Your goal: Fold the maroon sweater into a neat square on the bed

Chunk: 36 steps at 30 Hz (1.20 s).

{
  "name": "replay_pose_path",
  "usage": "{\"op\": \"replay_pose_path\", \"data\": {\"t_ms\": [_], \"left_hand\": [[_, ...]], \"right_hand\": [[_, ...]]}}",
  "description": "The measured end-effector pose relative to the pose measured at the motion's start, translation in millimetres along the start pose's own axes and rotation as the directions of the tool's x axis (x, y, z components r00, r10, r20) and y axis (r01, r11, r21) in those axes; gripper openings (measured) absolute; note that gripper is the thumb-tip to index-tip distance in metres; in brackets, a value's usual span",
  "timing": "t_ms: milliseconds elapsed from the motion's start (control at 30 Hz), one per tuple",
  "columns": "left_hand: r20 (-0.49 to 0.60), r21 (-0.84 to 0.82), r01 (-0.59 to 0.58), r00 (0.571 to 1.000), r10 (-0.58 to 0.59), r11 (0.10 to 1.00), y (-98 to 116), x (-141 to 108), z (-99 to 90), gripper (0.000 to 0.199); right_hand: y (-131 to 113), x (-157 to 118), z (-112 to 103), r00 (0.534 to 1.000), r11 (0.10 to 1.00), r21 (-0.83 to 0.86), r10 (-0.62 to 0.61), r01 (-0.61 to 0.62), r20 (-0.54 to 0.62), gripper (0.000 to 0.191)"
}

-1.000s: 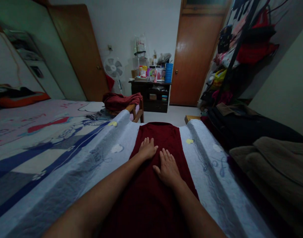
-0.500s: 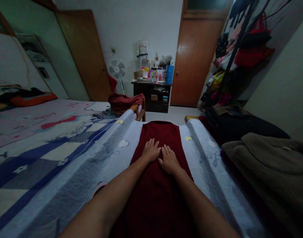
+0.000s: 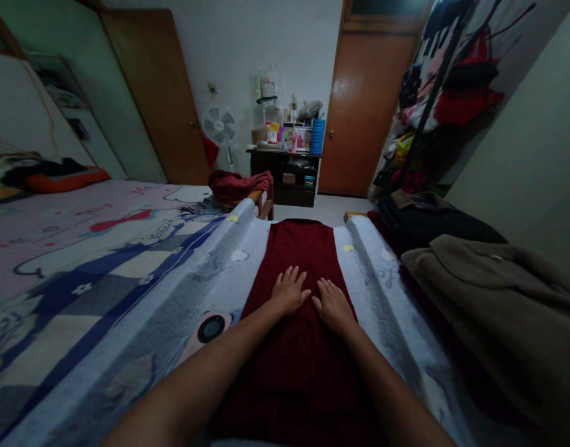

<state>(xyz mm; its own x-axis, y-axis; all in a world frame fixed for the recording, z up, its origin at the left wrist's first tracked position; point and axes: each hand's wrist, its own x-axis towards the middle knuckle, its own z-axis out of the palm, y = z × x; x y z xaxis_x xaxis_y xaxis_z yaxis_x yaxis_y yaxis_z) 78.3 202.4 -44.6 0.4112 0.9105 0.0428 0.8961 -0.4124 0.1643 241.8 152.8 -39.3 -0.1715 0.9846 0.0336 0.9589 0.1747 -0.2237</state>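
A long dark red garment (image 3: 302,245) lies flat down the middle of the light grey-blue bed cover (image 3: 242,261); its exact kind I cannot make out. My left hand (image 3: 290,292) rests on it palm down, fingers spread. Beside it, a small gap to the right, my right hand (image 3: 334,305) lies flat on the same cloth with its fingers stretched out. Neither hand grips anything. My forearms cover part of the garment's sides. The pinkish patch with a dark round shape (image 3: 211,328) left of my left forearm is partly hidden.
Folded dark and brown clothes (image 3: 490,273) are piled along the right. A reddish cloth bundle (image 3: 241,188) sits by the wooden bed frame at the far left corner. Beyond stand a white fan (image 3: 220,127), a dark cabinet (image 3: 285,180) and a wooden door (image 3: 369,112).
Both hands have slid slightly nearer to me along the garment, and the gap between them has widened. The view has shifted a little, uncovering more of the pinkish patch.
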Motion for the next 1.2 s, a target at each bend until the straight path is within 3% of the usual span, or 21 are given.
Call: {"op": "replay_pose_path", "data": {"t_ms": [233,433,800,1200], "left_hand": [[0.027,-0.012,-0.081,0.996,0.081,0.997,15,-72,-2.1,0.064],[0.069,-0.049,-0.147,0.986,0.150,0.988,17,-107,-4.5,0.064],[-0.032,-0.063,-0.185,0.982,0.184,0.981,13,-115,7.9,0.057],[-0.059,-0.106,-0.180,0.983,0.175,0.978,14,-116,4.7,0.052]], "right_hand": [[-9,-30,2,1.000,1.000,0.005,-0.011,0.011,0.002,0.060],[-19,-49,2,1.000,0.999,-0.046,-0.014,0.015,0.023,0.062],[-33,-86,3,0.989,0.999,-0.040,-0.025,0.031,0.143,0.060],[-52,-123,10,0.999,0.999,0.023,-0.044,0.044,0.004,0.053]]}}
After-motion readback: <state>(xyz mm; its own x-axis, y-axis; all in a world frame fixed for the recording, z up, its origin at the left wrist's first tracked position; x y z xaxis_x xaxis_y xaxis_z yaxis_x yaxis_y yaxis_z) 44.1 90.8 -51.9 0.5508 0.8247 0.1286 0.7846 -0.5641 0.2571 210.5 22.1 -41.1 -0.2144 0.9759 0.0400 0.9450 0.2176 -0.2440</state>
